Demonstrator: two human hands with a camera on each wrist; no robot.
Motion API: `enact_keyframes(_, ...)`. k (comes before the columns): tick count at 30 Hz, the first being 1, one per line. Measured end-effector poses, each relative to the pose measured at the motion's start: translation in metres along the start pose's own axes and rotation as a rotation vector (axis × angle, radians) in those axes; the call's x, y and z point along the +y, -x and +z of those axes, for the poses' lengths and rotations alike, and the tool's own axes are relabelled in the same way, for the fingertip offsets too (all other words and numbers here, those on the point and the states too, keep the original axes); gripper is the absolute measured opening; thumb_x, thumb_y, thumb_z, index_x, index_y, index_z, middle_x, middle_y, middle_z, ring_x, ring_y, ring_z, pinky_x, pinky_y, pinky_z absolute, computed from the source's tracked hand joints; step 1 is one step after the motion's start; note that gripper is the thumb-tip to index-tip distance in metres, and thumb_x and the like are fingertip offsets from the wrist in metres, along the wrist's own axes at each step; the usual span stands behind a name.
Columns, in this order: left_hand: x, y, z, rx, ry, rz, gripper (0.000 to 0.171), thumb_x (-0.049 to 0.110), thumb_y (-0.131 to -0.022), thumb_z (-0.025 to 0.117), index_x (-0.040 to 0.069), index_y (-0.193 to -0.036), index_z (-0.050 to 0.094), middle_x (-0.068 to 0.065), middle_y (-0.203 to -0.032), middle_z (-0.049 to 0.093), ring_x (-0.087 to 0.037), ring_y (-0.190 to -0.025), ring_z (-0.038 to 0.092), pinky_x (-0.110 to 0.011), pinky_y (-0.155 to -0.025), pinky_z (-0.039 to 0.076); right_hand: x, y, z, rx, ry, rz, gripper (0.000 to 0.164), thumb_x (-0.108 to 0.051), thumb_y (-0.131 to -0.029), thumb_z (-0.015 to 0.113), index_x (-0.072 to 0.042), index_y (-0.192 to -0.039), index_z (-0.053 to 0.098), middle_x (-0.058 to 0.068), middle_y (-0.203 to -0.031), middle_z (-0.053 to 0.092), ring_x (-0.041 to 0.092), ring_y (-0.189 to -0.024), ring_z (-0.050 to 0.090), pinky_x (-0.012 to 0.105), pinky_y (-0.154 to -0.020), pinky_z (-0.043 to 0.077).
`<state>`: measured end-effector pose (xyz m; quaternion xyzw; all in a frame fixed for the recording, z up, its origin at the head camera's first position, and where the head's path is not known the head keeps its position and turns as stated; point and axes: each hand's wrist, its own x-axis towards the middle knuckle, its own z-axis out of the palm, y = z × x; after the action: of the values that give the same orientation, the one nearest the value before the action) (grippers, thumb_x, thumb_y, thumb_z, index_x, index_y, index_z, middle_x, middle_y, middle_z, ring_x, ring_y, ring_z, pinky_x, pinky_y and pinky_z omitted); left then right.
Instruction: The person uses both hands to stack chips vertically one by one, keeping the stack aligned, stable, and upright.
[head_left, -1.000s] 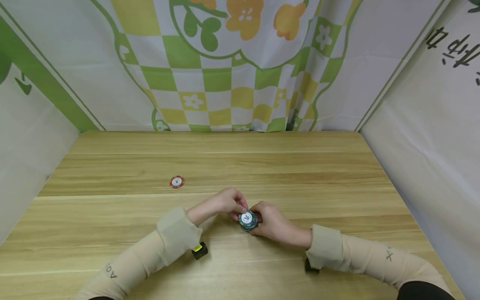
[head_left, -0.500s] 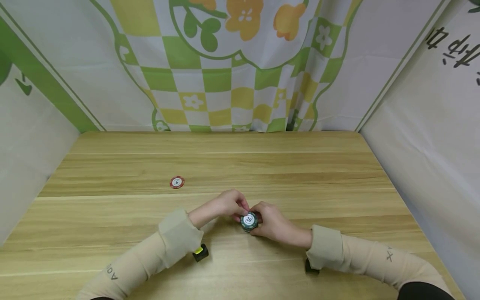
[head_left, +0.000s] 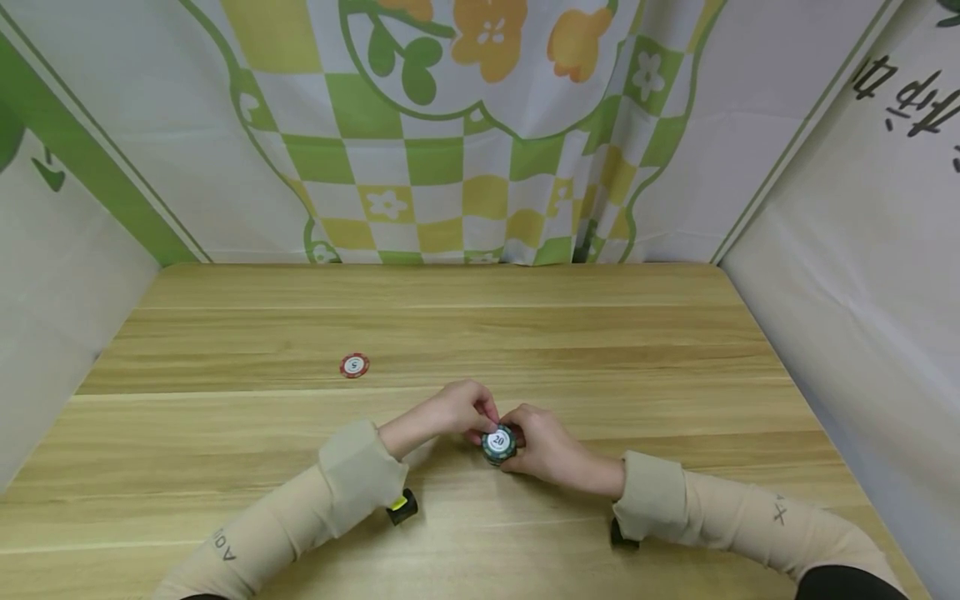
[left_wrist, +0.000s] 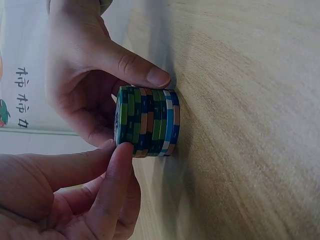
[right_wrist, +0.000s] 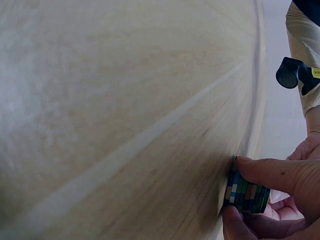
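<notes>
A stack of several poker chips [head_left: 498, 445] stands on the wooden table between both hands, its top chip green and marked 20. Seen from the side in the left wrist view, the stack [left_wrist: 150, 122] mixes green, blue, orange and white edges and looks evenly lined up. My right hand [head_left: 557, 450] grips it round the side, with the thumb near the table. At the upper rim, my left hand [head_left: 459, 408] pinches the top green chip between thumb and finger. The right wrist view shows the stack [right_wrist: 246, 193] between the right thumb and fingers.
A red poker chip [head_left: 354, 365] marked 5 lies flat farther back on the left of the wooden table [head_left: 585, 333]. A patterned curtain [head_left: 480, 200] hangs behind the table, and pale cloth walls stand at both sides.
My left hand has shifted slightly right and toward the body. The top green chip has turned and now sits squarely over the stack. My right hand has stayed in place.
</notes>
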<state>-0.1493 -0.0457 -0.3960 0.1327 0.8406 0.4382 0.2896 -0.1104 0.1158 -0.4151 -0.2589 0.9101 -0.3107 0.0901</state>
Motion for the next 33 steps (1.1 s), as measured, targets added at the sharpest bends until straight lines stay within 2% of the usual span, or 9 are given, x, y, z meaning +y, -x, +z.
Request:
enact_keyframes(10, 0.002, 0.0, 0.001, 0.015, -0.024, 0.0, 0.005, -0.005, -0.077, 0.065, -0.005, -0.079, 0.061, -0.006, -0.072, 0.058, -0.011, -0.055, 0.055, -0.023, -0.054, 0.051, 0.002, 0.0, 0.001, -0.001, -0.005, -0.007, 0.039, -0.009, -0.063, 0.08, 0.002, -0.096, 0.062, 0.005, -0.087, 0.058, 0.013, -0.08, 0.054, 0.026, -0.07, 0.047)
enact_keyframes(13, 0.001, 0.0, -0.001, 0.024, -0.078, 0.019, 0.004, -0.002, -0.077, 0.066, -0.002, -0.078, 0.062, -0.004, -0.07, 0.058, -0.012, -0.055, 0.056, -0.023, -0.052, 0.05, 0.002, -0.001, 0.001, 0.005, -0.001, -0.012, 0.04, -0.009, -0.063, 0.08, 0.002, -0.096, 0.062, 0.006, -0.087, 0.059, 0.013, -0.081, 0.054, 0.026, -0.07, 0.047)
enact_keyframes(16, -0.001, 0.0, -0.007, 0.018, -0.173, 0.073, 0.004, 0.003, -0.079, 0.066, 0.002, -0.078, 0.062, -0.003, -0.07, 0.059, -0.013, -0.056, 0.055, -0.022, -0.051, 0.046, 0.002, -0.001, 0.002, 0.009, 0.001, -0.008, 0.041, -0.009, -0.062, 0.081, 0.002, -0.096, 0.061, 0.006, -0.089, 0.059, 0.014, -0.082, 0.055, 0.027, -0.071, 0.047)
enact_keyframes(20, -0.002, -0.001, -0.021, 0.002, -0.398, 0.217, 0.004, 0.009, -0.082, 0.064, 0.005, -0.083, 0.062, -0.001, -0.074, 0.059, -0.011, -0.064, 0.052, -0.022, -0.057, 0.043, 0.002, -0.001, 0.001, -0.004, -0.005, 0.016, 0.042, -0.009, -0.062, 0.081, 0.002, -0.097, 0.061, 0.007, -0.091, 0.059, 0.015, -0.083, 0.056, 0.028, -0.073, 0.048)
enact_keyframes(24, 0.0, 0.001, -0.035, -0.028, -0.601, 0.34, 0.008, 0.008, -0.082, 0.063, 0.003, -0.088, 0.062, 0.0, -0.076, 0.057, -0.011, -0.07, 0.052, -0.025, -0.065, 0.043, 0.001, -0.001, 0.001, -0.025, -0.008, 0.041, 0.043, -0.009, -0.063, 0.081, 0.002, -0.099, 0.06, 0.006, -0.092, 0.058, 0.015, -0.084, 0.056, 0.027, -0.073, 0.048)
enact_keyframes(28, 0.002, 0.003, -0.044, -0.041, -0.694, 0.371, 0.01, 0.007, -0.083, 0.062, 0.001, -0.091, 0.061, -0.002, -0.077, 0.057, -0.013, -0.071, 0.053, -0.026, -0.066, 0.044, 0.0, 0.0, 0.0, -0.022, -0.003, 0.041, 0.042, -0.009, -0.063, 0.081, 0.002, -0.098, 0.061, 0.006, -0.091, 0.058, 0.015, -0.083, 0.056, 0.027, -0.072, 0.048)
enact_keyframes(33, -0.001, 0.005, -0.055, 0.0, -0.778, 0.318, 0.014, 0.008, -0.084, 0.062, 0.0, -0.095, 0.06, -0.008, -0.087, 0.06, -0.017, -0.076, 0.055, -0.03, -0.068, 0.045, -0.001, 0.0, 0.0, -0.018, -0.004, 0.04, 0.042, -0.009, -0.063, 0.081, 0.001, -0.098, 0.061, 0.006, -0.091, 0.059, 0.015, -0.082, 0.056, 0.026, -0.072, 0.048)
